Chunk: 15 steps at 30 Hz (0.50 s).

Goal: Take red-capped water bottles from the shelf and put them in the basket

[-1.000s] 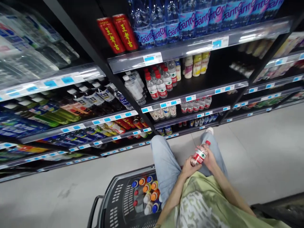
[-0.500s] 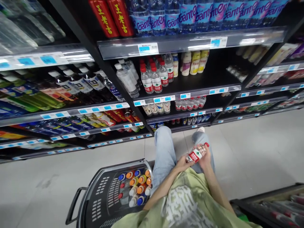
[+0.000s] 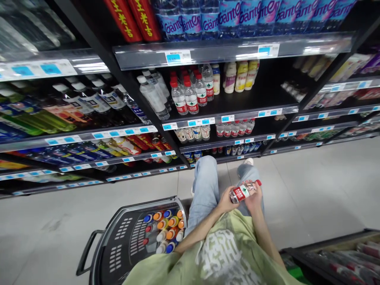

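A clear water bottle [image 3: 242, 192] with a red cap and a red, white and green label lies across both my hands, above my lap. My left hand [image 3: 227, 201] is closed around its base end. At the cap end, my right hand [image 3: 254, 198] grips the bottle, its fingers partly behind it. By my left side stands a dark grey shopping basket [image 3: 118, 237]. Inside it are several upright bottles [image 3: 166, 225] with blue, orange, white and red caps. Matching red-capped water bottles [image 3: 186, 97] stand on the shelf ahead.
A black drink shelf [image 3: 228, 113] runs across the front, with price tags along its edges. Blue-labelled bottles [image 3: 228, 18] and red cans [image 3: 133, 19] fill the upper level. A bin of bottles [image 3: 335, 257] stands at lower right. Pale floor tiles [image 3: 320, 190] lie between.
The bottle has turned slightly towards level in my hands, which keep their hold on it. The whole view has shifted a little, so shelf and basket appear farther left.
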Each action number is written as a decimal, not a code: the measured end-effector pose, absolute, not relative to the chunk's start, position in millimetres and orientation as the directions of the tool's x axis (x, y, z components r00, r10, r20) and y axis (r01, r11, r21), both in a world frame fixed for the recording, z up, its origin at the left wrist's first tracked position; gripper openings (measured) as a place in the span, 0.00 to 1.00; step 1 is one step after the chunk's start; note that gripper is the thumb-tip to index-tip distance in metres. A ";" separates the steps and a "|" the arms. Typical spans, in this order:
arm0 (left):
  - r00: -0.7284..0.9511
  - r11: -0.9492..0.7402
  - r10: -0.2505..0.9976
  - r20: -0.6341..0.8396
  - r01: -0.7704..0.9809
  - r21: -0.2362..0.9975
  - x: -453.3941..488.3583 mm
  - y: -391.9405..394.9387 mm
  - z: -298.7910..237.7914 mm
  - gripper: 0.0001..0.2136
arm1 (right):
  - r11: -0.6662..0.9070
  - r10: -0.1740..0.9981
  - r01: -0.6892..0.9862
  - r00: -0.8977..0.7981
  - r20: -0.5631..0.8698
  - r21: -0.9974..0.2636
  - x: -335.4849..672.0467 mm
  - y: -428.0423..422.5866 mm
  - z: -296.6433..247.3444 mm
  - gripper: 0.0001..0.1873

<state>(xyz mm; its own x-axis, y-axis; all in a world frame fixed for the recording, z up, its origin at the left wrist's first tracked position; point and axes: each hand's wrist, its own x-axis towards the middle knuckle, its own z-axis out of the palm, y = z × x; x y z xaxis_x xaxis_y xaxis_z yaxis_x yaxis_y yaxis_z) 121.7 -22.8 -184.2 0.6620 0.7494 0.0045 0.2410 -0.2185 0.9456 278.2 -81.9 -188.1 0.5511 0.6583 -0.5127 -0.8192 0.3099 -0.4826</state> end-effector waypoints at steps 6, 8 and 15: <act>0.657 -0.311 0.752 0.049 0.290 0.905 112.9 -14.8 -178.9 0.30 | 0.280 0.650 -0.810 0.554 -0.520 -0.515 273.7 -78.1 -192.1 0.16; 0.662 -0.281 0.750 0.002 0.317 0.906 107.9 -13.2 -176.1 0.30 | 0.272 0.655 -0.814 0.547 -0.521 -0.513 271.5 -76.7 -190.3 0.15; 0.657 -0.120 0.724 -0.211 0.421 0.899 95.5 -10.4 -169.4 0.24 | 0.252 0.683 -0.857 0.487 -0.544 -0.450 267.2 -75.7 -178.8 0.12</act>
<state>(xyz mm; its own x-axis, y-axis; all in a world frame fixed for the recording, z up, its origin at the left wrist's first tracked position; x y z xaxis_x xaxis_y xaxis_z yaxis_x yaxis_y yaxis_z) 95.5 -10.4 -169.4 0.6567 0.7241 -0.2105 0.4208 -0.1203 0.8991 267.2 -75.7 -178.8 0.4869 0.6833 -0.5441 -0.8566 0.2518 -0.4503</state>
